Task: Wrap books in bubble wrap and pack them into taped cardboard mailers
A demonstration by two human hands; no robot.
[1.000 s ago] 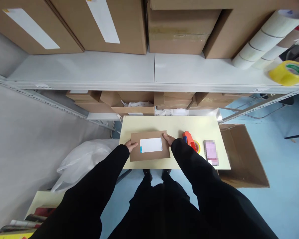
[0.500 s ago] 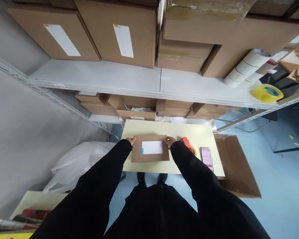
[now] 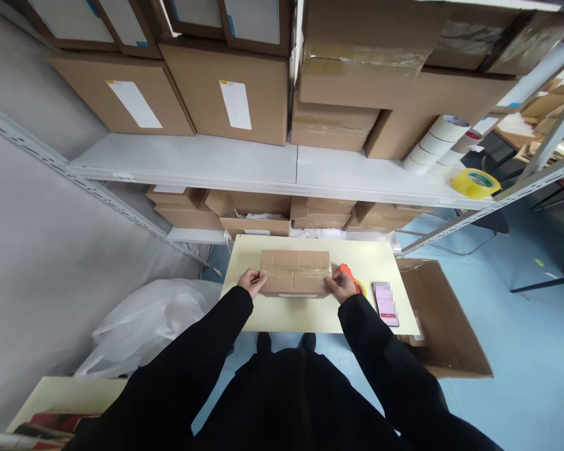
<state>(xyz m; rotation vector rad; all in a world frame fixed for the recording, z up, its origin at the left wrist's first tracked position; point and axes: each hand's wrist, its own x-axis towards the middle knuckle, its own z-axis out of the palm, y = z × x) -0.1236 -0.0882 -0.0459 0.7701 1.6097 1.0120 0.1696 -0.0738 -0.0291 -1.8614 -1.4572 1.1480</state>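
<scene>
A brown cardboard box point(image 3: 295, 272) is held between my two hands over the pale yellow table point(image 3: 282, 319). Clear tape runs across its upper face, and a strip of white label shows at its near lower edge. My left hand point(image 3: 252, 282) grips the box's left end with the fingers closed. At the right end my right hand point(image 3: 341, 286) pinches the corner. Just beyond that hand lies an orange-red tape dispenser point(image 3: 346, 270), partly covered by it, with a yellow tape roll point(image 3: 361, 287) alongside. I cannot tell whether the box touches the tabletop.
A phone point(image 3: 386, 304) lies at the table's right. A large open carton point(image 3: 451, 319) stands on the floor beyond it. Ahead, a grey shelf point(image 3: 207, 153) bears cartons, tape rolls point(image 3: 436, 144) and yellow tape point(image 3: 475, 183). A white plastic bag point(image 3: 155, 319) sits at left.
The box has turned over: its white label faced up before, and now the taped face is up. Both hands have shifted slightly, still at its ends. My view has tilted upward.
</scene>
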